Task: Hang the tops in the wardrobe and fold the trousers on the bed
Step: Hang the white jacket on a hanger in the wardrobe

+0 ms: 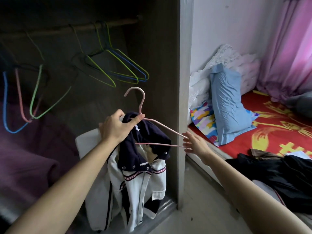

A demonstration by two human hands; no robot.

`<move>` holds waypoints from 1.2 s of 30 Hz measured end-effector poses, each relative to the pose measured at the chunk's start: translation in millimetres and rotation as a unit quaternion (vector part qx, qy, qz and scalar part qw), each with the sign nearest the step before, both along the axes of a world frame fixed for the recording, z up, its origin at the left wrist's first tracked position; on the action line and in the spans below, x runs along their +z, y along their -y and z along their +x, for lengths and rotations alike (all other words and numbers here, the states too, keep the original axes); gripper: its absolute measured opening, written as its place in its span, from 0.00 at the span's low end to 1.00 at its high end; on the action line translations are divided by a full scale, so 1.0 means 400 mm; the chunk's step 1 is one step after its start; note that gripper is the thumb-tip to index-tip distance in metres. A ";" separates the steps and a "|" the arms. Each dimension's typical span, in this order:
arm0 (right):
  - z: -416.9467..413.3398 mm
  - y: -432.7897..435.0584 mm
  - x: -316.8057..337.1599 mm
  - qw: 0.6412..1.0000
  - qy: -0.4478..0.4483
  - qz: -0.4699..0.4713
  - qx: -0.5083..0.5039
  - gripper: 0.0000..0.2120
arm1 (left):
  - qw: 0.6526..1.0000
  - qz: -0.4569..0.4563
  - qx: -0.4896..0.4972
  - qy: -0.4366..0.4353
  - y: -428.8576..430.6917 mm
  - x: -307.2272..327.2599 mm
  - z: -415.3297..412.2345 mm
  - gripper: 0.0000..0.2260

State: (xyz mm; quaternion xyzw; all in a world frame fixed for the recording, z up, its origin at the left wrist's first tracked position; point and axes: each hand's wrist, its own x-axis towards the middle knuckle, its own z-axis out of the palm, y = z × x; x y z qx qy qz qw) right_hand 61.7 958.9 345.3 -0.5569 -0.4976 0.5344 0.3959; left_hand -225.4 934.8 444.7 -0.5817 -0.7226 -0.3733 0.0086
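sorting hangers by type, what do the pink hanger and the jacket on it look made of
Pink hanger: likely thin wire under a matte pink coating, given its slim bent rod. Jacket: soft woven or knit cloth, draping in folds; fibre unclear.

Both forearms stretch forward; left hand [118,128] grips a pink wire hanger [143,100], right hand [196,144] reaches its end with straight fingers

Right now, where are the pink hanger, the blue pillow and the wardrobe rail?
pink hanger [141,106]: head view, on the neck just below its hook.
blue pillow [231,105]: head view, on the middle of its front.
wardrobe rail [121,22]: head view, on a bare stretch near its right end.
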 end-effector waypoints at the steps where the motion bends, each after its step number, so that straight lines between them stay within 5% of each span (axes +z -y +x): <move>1: -0.003 0.003 -0.004 0.999 -0.020 -0.021 0.020 0.19 | 1.000 0.007 0.010 -0.016 -0.001 0.003 0.005 0.38; 5: 0.004 0.007 -0.008 0.980 -0.070 -0.128 0.133 0.22 | 0.996 0.037 0.044 -0.074 -0.005 0.006 0.021 0.32; 10: -0.038 -0.001 0.004 0.938 0.080 -0.135 0.309 0.45 | 0.996 0.070 -0.035 -0.050 0.011 -0.016 0.054 0.21; 13: -0.054 -0.018 -0.012 0.956 0.077 -0.119 0.256 0.41 | 0.994 0.084 -0.060 -0.035 0.020 -0.012 0.044 0.20; 16: -0.055 -0.030 -0.035 0.949 0.128 -0.089 0.275 0.17 | 0.994 0.079 -0.072 -0.002 0.024 -0.001 0.021 0.23; 18: -0.068 -0.027 -0.038 0.949 0.112 -0.102 0.276 0.09 | 0.995 0.062 -0.080 -0.005 0.027 0.001 0.005 0.28; 26: -0.027 -0.005 -0.023 0.981 -0.100 -0.153 0.069 0.18 | 0.999 0.027 -0.040 -0.013 0.021 -0.049 -0.091 0.27; 31: -0.018 0.006 0.029 0.996 -0.021 -0.090 0.019 0.10 | 0.998 0.026 -0.020 -0.049 0.005 -0.072 -0.107 0.25; 36: -0.031 0.020 0.027 0.998 -0.029 -0.050 -0.039 0.16 | 0.998 0.032 -0.021 -0.046 -0.013 -0.078 -0.081 0.27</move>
